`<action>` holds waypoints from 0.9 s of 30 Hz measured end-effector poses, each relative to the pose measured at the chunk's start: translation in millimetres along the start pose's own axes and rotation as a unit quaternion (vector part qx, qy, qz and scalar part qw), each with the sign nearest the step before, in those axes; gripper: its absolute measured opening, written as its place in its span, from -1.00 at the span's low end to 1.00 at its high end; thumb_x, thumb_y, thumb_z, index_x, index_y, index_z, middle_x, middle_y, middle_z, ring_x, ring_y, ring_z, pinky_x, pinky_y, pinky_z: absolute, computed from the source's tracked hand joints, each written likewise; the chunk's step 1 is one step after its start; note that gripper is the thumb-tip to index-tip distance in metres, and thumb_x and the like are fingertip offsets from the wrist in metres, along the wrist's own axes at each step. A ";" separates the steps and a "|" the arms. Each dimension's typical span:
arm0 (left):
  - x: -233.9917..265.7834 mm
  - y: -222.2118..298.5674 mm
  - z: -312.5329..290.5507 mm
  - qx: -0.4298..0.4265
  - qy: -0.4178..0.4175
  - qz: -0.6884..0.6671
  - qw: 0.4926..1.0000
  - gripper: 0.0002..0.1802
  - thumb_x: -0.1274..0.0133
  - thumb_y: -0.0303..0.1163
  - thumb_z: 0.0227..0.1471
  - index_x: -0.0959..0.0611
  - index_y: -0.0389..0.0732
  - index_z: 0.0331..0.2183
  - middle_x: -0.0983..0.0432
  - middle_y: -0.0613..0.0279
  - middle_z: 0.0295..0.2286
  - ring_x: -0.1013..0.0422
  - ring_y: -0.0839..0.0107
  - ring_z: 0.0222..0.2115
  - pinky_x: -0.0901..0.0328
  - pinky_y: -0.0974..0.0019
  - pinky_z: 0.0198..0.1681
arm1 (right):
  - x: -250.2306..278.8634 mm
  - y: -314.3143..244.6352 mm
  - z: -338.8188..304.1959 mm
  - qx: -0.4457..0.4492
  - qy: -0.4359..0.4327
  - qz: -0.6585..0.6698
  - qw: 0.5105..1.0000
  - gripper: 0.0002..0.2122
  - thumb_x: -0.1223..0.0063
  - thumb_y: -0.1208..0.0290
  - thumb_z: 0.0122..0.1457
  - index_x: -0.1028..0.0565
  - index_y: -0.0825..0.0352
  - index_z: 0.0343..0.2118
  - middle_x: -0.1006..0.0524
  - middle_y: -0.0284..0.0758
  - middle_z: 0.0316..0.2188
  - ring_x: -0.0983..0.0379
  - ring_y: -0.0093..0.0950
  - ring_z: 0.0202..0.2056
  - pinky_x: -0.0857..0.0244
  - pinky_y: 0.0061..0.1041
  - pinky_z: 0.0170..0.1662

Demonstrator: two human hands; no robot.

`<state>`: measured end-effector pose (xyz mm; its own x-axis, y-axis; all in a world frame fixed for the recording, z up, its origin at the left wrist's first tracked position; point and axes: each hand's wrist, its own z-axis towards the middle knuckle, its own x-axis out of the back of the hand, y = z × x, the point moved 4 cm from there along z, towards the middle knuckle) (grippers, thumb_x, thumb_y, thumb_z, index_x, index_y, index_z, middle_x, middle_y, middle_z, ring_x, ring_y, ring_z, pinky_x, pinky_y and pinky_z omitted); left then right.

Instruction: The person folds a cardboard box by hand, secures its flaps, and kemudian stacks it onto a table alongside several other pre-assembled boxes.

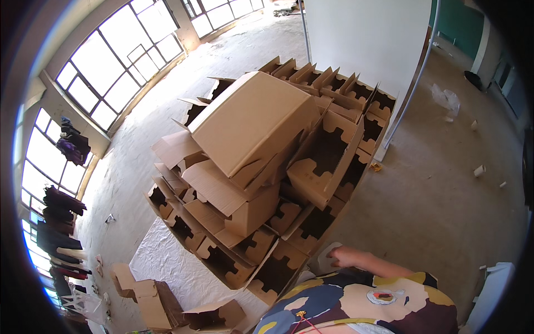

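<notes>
My right hand (pixel 343 256) is low in the picture, beside the near right edge of a large pile of open cardboard cartons (pixel 283 264). Its fingers are curled against a pale, rounded thing (pixel 327 259), too partly covered to name. My left hand does not show. On top of the pile, a big brown carton (pixel 253 119) lies tilted with its plain side up. An open carton (pixel 311 173) leans to its right, and another with raised flaps (pixel 253 214) sits below it. Around them stand rows of cartons with notched inner flaps.
A white sheet (pixel 172 253) lies on the concrete floor, with loose open cartons (pixel 153 303) near it. A white partition (pixel 364 42) stands behind the pile. Clothes (pixel 61 239) hang by the left windows. Plastic film (pixel 445 98) and small rolls (pixel 479 171) lie at right.
</notes>
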<state>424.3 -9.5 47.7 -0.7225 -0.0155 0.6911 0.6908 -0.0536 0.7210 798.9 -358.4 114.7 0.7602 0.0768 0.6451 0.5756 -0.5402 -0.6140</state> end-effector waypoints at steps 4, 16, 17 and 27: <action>3.4 -5.2 -11.3 0.057 0.035 0.038 0.997 -0.35 -0.27 -0.55 -0.11 -0.48 -0.35 0.08 -0.45 -0.06 0.03 -0.42 0.05 -0.01 -0.32 0.12 0.11 | 44.8 16.6 13.2 0.040 -0.020 -0.018 0.999 -0.59 -0.16 0.19 0.14 -0.55 0.33 -0.01 -0.57 -0.04 -0.09 -0.52 -0.10 -0.06 -0.39 -0.18 0.00; 43.8 156.1 -80.8 -0.022 0.395 -0.124 0.910 -0.52 -0.10 -0.55 0.05 -0.50 -0.39 0.05 -0.42 -0.05 0.05 -0.39 0.10 0.03 -0.27 0.12 0.17 | 294.3 118.6 -79.5 0.124 -0.127 0.160 0.971 -0.72 -0.19 0.29 0.19 -0.60 0.36 -0.12 -0.65 -0.20 -0.24 -0.58 -0.33 -0.20 -0.42 -0.42 -0.08; 49.8 212.4 -90.9 -0.041 0.389 -0.132 0.911 -0.50 -0.02 -0.58 0.10 -0.45 -0.34 0.11 -0.35 -0.04 0.09 -0.32 0.11 0.09 -0.22 0.12 0.20 | 324.4 122.5 -85.4 0.146 -0.107 0.159 0.970 -0.73 -0.20 0.29 0.19 -0.60 0.36 -0.13 -0.65 -0.22 -0.25 -0.57 -0.35 -0.22 -0.42 -0.43 -0.08; 37.1 442.5 -41.4 -0.201 0.169 -0.195 0.945 -0.39 0.04 -0.16 0.31 -0.30 -0.29 0.24 -0.27 0.05 0.20 -0.20 0.22 0.22 -0.10 0.17 0.26 | 493.9 64.0 -33.1 0.325 0.083 0.345 0.877 -0.78 -0.13 0.52 0.25 -0.54 0.44 -0.06 -0.61 -0.33 -0.24 -0.54 -0.63 -0.21 -0.43 -0.64 -0.12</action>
<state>702.2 -75.2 390.4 -0.9341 -0.2300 0.2729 0.3538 -0.4947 0.7938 1201.3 -382.8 409.1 0.9715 -0.2329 0.0434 0.0880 0.1848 -0.9788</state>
